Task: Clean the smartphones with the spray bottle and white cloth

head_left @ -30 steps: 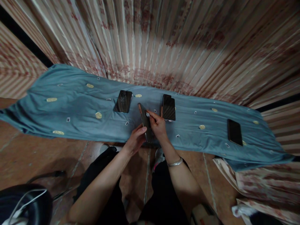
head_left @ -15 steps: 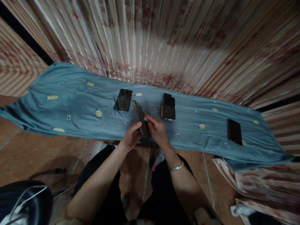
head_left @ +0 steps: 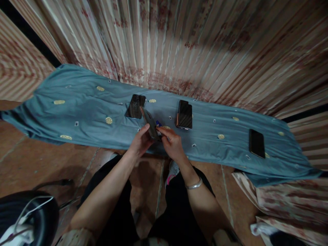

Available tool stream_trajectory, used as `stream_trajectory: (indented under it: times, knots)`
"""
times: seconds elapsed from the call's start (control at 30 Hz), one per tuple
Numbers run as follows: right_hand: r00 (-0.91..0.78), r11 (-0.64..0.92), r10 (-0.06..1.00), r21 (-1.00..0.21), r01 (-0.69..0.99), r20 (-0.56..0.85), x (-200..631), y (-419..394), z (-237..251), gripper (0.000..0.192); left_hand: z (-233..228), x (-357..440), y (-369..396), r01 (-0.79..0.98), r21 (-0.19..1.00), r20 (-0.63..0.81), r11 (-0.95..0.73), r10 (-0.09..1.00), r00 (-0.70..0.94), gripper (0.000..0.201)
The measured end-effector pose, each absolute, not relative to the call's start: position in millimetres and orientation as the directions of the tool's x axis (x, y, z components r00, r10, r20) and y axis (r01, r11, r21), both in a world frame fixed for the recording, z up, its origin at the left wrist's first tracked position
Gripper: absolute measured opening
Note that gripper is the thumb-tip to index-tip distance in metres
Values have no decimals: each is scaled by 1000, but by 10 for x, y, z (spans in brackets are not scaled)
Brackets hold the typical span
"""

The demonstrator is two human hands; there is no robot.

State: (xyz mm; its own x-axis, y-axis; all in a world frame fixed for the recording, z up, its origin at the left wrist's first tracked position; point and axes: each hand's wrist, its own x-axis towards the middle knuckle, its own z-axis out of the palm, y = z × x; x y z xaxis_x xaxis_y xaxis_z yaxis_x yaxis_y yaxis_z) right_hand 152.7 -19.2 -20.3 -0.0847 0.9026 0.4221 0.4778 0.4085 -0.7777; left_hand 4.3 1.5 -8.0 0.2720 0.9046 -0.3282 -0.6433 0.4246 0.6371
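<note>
My left hand point(head_left: 140, 140) is wrapped around a dark phone point(head_left: 149, 122), which it holds tilted on its edge above the blue cloth point(head_left: 87, 109). Close against the right side of that phone, my right hand point(head_left: 171, 141) is closed, thumb and forefinger pinched. A small blue thing point(head_left: 158, 123) sticks out by those fingertips; its kind is too small to tell. Just beyond the held phone lies a black phone point(head_left: 135, 106), partly covered by it from my view. To the right, phones are stacked, with a black-screened phone point(head_left: 185, 116) on top.
Another dark phone point(head_left: 256, 143) lies near the right end of the cloth. A pleated patterned curtain point(head_left: 164, 44) hangs behind. At lower left, a black rounded object point(head_left: 43, 218) carries a white cable point(head_left: 30, 208). My legs and a shoe point(head_left: 173, 171) are below the front edge.
The held phone has turned more onto its edge and shifted slightly left and up. A blue thing now shows at my right fingertips, where a whitish bit showed before.
</note>
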Motion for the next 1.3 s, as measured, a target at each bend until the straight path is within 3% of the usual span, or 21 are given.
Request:
stream_trajectory:
  times: [0.23, 0.57, 0.8, 1.07, 1.3]
  knots:
    - [-47, 370, 920, -823, 432, 389, 1564, -243, -189, 46, -28, 41, 53, -682, 590, -368, 432, 896, 249, 29]
    - [-9, 292, 951, -884, 366, 310, 1573, -302, -158, 37, -83, -22, 126, -670, 615, -381, 416, 900, 210, 38]
    - [-7, 376, 911, -827, 418, 411, 1556, -306, -145, 32, -77, 27, 96, -668, 658, -361, 347, 924, 125, 30]
    - [-3, 398, 901, -823, 405, 435, 1470, -335, -39, 32, -48, 68, 80, -615, 737, -346, 282, 938, 15, 32]
    - [-5, 408, 901, -847, 341, 433, 1483, -351, -45, 30, -15, 95, 55, -643, 724, -338, 250, 941, -15, 42]
